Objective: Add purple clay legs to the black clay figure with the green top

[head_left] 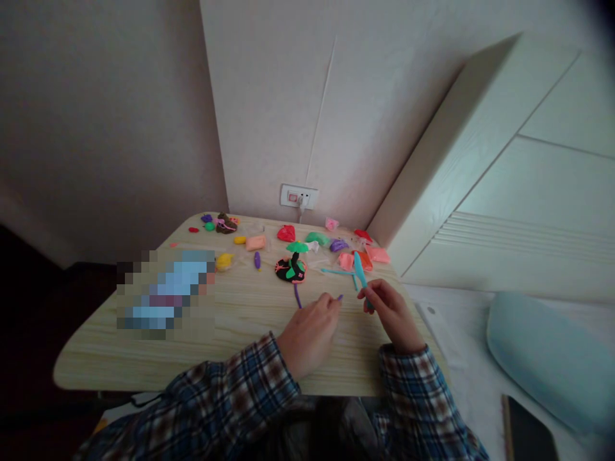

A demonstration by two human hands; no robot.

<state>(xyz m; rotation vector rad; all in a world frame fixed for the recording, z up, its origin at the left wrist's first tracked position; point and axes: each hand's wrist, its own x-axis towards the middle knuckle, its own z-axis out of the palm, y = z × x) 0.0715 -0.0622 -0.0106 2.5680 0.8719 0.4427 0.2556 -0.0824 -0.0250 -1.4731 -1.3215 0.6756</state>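
Turquoise is the plastic knife (359, 267) the right hand (393, 315) holds, right of centre. The left hand (310, 334), lower centre, pinches a purple clay strip (340, 298); light pressure should prevent dents.

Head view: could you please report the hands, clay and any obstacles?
Right hand holding blue knife. Left hand at purple clay, grip unclear. Black figure beyond left hand. Blue strips near knife.
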